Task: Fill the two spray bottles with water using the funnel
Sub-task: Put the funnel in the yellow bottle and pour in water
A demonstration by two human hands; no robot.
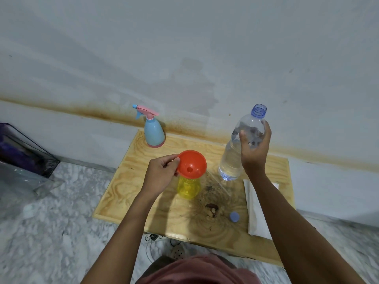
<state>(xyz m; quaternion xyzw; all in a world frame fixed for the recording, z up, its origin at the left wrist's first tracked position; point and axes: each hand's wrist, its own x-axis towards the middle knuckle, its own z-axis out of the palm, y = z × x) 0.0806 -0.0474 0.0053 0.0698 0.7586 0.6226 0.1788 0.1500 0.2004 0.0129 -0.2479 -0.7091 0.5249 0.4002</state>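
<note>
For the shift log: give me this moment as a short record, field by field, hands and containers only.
left hand: pinches the rim of the orange funnel
funnel: seated in the yellow bottle, no spray head on it
right hand: holds the clear water bottle upright, uncapped, partly full
blue spray bottle: at the board's far edge, spray head on
blue cap: loose on the wooden board
pouring: not yet begun

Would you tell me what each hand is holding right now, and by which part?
The left hand pinches the orange funnel by its rim; the right hand grips the uncapped water bottle around its upper body.
</note>
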